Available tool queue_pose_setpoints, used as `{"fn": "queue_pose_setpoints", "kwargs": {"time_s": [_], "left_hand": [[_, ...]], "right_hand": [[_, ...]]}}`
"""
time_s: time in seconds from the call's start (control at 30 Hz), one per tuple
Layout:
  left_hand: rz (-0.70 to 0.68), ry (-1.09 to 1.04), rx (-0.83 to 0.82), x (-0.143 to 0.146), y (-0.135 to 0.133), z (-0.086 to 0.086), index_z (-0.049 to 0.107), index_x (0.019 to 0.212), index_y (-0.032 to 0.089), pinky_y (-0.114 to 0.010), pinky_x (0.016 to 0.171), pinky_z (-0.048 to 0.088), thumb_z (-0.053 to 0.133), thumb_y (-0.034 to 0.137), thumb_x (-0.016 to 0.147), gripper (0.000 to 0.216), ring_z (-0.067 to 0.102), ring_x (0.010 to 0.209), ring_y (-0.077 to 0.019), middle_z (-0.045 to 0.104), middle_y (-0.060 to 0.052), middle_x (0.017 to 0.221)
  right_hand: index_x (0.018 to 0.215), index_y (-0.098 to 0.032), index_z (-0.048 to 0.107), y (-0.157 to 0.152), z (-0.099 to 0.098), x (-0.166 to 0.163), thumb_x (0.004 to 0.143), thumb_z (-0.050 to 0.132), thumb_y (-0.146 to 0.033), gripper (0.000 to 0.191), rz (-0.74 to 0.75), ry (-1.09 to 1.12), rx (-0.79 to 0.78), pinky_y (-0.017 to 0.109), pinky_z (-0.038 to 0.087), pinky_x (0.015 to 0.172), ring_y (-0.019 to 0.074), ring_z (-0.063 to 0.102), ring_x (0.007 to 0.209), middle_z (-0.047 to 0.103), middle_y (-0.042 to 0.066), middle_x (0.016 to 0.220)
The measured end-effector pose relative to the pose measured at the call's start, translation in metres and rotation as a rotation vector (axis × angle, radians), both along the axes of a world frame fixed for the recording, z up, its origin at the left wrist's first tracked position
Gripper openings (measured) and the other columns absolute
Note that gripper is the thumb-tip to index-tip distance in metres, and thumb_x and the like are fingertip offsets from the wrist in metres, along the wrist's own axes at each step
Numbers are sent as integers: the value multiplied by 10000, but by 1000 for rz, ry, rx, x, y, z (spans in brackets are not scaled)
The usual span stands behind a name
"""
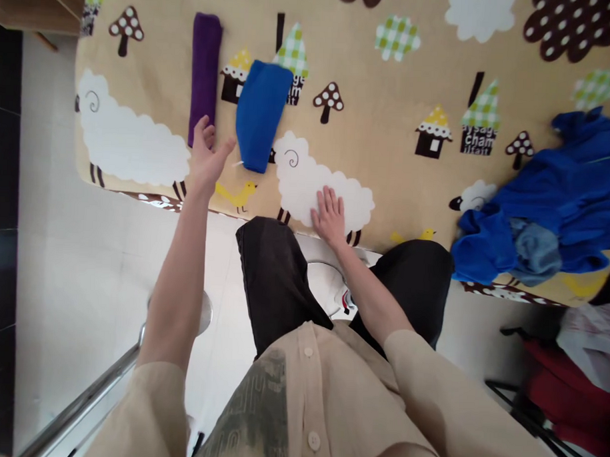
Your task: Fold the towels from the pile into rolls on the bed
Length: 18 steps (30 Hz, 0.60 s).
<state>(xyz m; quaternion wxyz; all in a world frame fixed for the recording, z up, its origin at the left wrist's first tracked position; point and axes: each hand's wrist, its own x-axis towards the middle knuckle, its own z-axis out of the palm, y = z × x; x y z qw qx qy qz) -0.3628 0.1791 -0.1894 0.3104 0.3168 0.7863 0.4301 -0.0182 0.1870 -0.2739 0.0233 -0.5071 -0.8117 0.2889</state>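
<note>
My left hand [207, 152] is at the lower end of a narrow folded purple cloth [205, 72], its thumb and fingers apart. Whether it touches the cloth I cannot tell. Just right of it lies a folded blue cloth [263, 114], with a small white strip at its bottom edge. My right hand [329, 215] rests flat, fingers stretched out, on the white sheep print of the tan bedspread [388, 145] and holds nothing.
A crumpled pile of blue clothes [551, 190] lies at the right of the bedspread, with a greyer blue piece [534, 250] on its near side. Wooden furniture [37, 6] stands at the top left. Red and white fabric [569, 391] is at the lower right, beside a metal rail [94, 394] on the left.
</note>
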Motion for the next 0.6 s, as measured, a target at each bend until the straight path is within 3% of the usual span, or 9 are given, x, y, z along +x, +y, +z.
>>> {"fn": "queue_pose_setpoints", "kwargs": {"time_s": [0.27, 0.4, 0.53, 0.6], "left_hand": [[-303, 372, -87, 43, 78, -32, 520, 1429, 297, -523, 1274, 224, 719, 560, 855, 662, 281, 1523, -340, 409, -91, 1562], [-277, 464, -241, 55, 126, -54, 521, 1419, 316, -676, 1238, 237, 735, 591, 781, 727, 211, 1536, -444, 422, -129, 1554], [-303, 587, -343, 41, 150, -61, 407, 1538, 335, -700, 1217, 296, 619, 574, 833, 774, 352, 1450, -452, 424, -99, 1566], [-334, 650, -346, 19, 154, -60, 343, 1558, 440, -655, 1195, 374, 537, 543, 874, 718, 407, 1420, -415, 374, 2, 1620]], "right_hand": [[1642, -268, 327, 5, -30, 8, 950, 393, -362, 702, 15, -12, 37, 563, 126, 1328, 220, 157, 1604, 256, 22, 1700], [1641, -349, 313, 8, -40, 9, 930, 440, -366, 723, 0, 17, 24, 565, 154, 1335, 223, 192, 1591, 298, -32, 1673], [1640, -347, 320, 13, -38, 9, 932, 451, -362, 720, 17, 21, -8, 548, 179, 1337, 226, 192, 1589, 309, -46, 1663], [1635, -360, 330, 15, -37, 10, 934, 460, -352, 712, 32, 7, -14, 534, 195, 1335, 221, 190, 1591, 321, -57, 1658]]}}
